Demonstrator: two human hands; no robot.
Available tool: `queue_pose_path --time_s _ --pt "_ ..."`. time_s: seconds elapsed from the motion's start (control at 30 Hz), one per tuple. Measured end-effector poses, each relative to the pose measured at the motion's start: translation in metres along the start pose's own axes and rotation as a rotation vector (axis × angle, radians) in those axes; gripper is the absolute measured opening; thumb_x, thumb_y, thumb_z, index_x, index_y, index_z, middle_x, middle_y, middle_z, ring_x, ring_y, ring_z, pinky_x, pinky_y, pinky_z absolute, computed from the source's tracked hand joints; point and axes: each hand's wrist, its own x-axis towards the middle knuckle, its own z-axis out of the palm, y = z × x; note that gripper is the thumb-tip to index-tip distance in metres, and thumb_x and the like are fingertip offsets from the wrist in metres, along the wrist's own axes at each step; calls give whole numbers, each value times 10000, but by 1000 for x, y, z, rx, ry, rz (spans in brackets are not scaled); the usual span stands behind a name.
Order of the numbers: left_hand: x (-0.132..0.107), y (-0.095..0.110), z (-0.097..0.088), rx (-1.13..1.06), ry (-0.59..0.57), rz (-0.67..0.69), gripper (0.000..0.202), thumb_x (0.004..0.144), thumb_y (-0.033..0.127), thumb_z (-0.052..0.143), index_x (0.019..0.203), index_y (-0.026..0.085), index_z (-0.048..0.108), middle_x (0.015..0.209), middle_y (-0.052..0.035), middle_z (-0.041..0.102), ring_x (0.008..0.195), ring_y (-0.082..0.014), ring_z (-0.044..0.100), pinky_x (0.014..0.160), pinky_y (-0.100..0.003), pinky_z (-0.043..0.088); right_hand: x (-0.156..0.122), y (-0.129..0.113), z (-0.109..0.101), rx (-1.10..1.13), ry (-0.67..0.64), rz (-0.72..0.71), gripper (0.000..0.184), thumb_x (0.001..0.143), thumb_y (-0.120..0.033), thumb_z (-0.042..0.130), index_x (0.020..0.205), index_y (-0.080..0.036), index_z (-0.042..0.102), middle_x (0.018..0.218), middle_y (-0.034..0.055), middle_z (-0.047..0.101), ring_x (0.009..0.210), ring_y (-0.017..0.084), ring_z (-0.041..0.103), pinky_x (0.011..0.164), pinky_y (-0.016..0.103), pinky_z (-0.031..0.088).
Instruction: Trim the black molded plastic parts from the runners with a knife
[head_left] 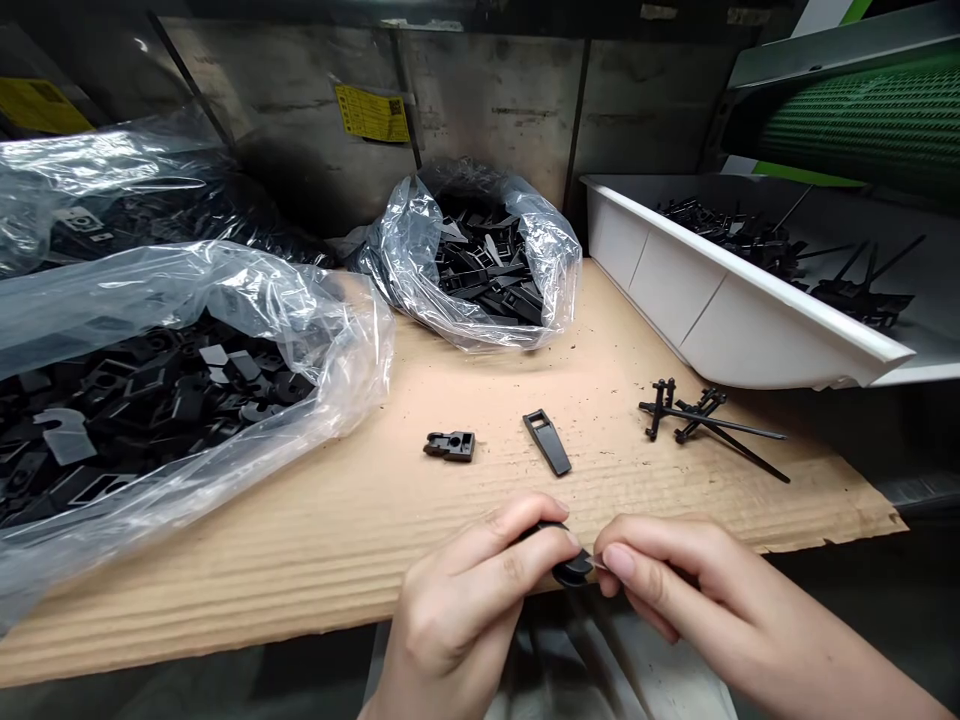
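My left hand (pixel 469 590) and my right hand (pixel 675 580) meet at the near edge of the cardboard sheet (pixel 360 520), both pinching a small black plastic part (pixel 568 568) between thumbs and fingertips. Much of the part is hidden by the fingers. Just beyond the hands lie a small black clip (pixel 451 445) and a flat black wedge-shaped piece (pixel 547 442) on the cardboard. To the right lies a black sprue with thin rods (pixel 701 420).
A large clear plastic bag of black parts (pixel 150 390) fills the left side. A smaller open bag of black parts (pixel 480 260) stands at the back centre. A white tray (pixel 720 310) holding sprues sits at the right, under a green conveyor (pixel 862 125).
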Motion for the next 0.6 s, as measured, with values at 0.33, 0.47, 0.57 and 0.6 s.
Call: queue_pose_path --time_s 0.33,0.47,0.57,0.6 --pt "6 0 -2 -48 26 -43 390 783 -49 510 1029 223 645 1107 -11 634 979 -141 614 833 -142 469 -6 2 6 209 131 -28 140 830 -288 510 796 -235 635 642 -34 646 575 95 610 518 134 483" --pt "5 8 3 -86 33 -76 358 790 -21 536 1002 242 654 1059 -1 661 953 -145 630 835 -158 476 1 0 21 257 489 -51 96 722 -214 616 800 -255 655 684 -33 662 597 106 623 543 134 498" --pt "2 14 -2 -81 62 -100 298 775 60 619 1000 250 656 969 11 704 870 -143 664 784 -145 504 3 4 30 371 553 15 82 720 -273 618 648 -239 639 564 -34 613 511 96 575 486 133 467" --pt "2 14 -9 -40 90 -110 289 768 88 638 1001 257 657 947 17 713 847 -145 672 778 -149 511 3 8 32 425 563 69 117 715 -309 627 626 -233 629 511 -33 572 458 92 537 431 137 443"
